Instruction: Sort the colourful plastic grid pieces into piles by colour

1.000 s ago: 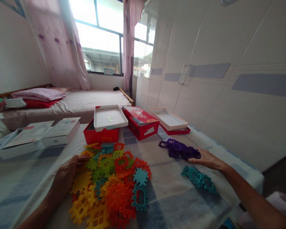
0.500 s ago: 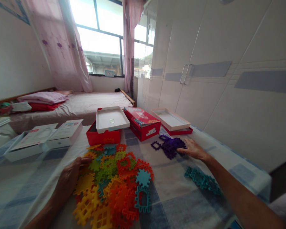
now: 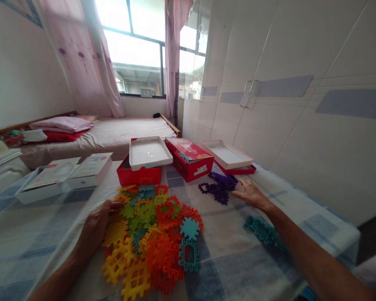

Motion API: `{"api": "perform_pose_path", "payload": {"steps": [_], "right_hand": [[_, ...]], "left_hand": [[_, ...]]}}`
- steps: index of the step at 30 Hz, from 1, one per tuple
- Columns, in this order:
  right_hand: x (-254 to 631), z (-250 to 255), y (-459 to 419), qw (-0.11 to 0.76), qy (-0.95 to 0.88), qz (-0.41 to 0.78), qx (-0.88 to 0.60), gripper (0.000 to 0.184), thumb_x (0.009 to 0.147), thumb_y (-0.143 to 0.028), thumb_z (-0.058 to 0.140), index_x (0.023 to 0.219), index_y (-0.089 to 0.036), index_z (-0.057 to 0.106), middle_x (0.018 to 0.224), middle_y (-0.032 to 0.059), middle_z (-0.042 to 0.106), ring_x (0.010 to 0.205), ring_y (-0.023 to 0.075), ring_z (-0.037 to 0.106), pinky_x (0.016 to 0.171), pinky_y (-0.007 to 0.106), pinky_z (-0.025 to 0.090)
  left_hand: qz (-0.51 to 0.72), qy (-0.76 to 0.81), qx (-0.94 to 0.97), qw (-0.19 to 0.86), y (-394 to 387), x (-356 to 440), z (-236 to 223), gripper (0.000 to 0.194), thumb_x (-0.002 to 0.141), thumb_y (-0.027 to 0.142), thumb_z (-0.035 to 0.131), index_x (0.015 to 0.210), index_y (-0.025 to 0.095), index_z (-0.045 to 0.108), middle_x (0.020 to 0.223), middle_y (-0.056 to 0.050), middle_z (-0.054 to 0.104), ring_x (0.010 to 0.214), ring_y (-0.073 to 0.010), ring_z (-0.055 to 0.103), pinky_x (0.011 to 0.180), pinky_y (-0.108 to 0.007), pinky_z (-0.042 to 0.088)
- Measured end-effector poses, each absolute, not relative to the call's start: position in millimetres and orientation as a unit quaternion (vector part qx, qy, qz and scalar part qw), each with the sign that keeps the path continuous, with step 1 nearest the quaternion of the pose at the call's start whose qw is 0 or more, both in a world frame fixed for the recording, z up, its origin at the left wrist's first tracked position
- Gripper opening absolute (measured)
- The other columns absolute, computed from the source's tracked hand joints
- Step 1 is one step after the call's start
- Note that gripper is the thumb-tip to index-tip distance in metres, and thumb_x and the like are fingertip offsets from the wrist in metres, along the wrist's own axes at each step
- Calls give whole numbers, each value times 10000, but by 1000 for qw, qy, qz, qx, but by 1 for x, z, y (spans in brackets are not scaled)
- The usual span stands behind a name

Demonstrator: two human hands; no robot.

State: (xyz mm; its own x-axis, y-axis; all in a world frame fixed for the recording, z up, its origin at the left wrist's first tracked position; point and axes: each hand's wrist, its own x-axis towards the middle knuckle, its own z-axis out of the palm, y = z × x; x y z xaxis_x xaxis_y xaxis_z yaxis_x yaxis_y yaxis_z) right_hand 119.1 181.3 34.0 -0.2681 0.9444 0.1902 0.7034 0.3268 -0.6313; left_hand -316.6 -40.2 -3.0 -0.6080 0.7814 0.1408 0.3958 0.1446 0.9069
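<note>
A heap of flat plastic interlocking building pieces (image 3: 156, 234) in yellow, orange, red, green and blue lies on the cloth in front of me. My left hand (image 3: 97, 221) rests at the heap's left edge, fingers loosely stretched toward the yellow and green pieces, with no piece visibly gripped. To the right, a smaller pile of purple pieces (image 3: 221, 188) sits apart. My right hand (image 3: 250, 194) is beside its right edge, thumb and fingers apart, with nothing visible between them. Teal pieces (image 3: 263, 230) lie in a row near my right forearm, which partly covers them.
Behind the heap stand a red box (image 3: 139, 173) with a white lid tilted on it, another red box (image 3: 191, 161), and a shallow open tray (image 3: 228, 154). White boxes (image 3: 90, 171) are at the left. A wardrobe (image 3: 285, 125) borders the table's right side.
My right hand has drawn slightly back from the purple pieces, and that pile has shifted and looks more spread out. My left hand stays by the heap. The view has shifted slightly.
</note>
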Motion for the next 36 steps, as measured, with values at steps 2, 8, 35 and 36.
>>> {"api": "perform_pose_path", "payload": {"steps": [2,8,35,36], "right_hand": [[132,35,157,249,-790,151,-540,562,716,-461,596,1190,-161,580,1191,149,578,1050,306,560,905,430,423],[177,20,72,126,-856,-22,-500,515,777,-603,501,1229,-363,563,1306,58,534,1202,315,468,964,497,369],[10,23,50,165,-903,237,-318,439,805,-310,584,1215,-156,562,1071,101,579,1006,230,543,901,370,423],[12,22,52,164,-894,249,-335,419,792,-316,589,1177,-150,580,1026,93,584,953,224,553,862,363,434]], "left_hand": [[515,735,400,186,-41,-315,-2,714,713,772,351,879,156,673,1048,-106,690,875,-251,657,819,-357,519],[514,735,404,180,-41,-309,4,716,743,743,325,894,131,663,1059,-121,678,887,-238,640,843,-359,501],[533,706,448,130,-40,-309,-1,640,865,626,256,831,156,688,929,-89,706,829,-209,632,784,-334,492],[536,704,447,130,-39,-309,-2,639,866,624,257,829,154,688,929,-92,705,824,-208,630,784,-336,492]]}}
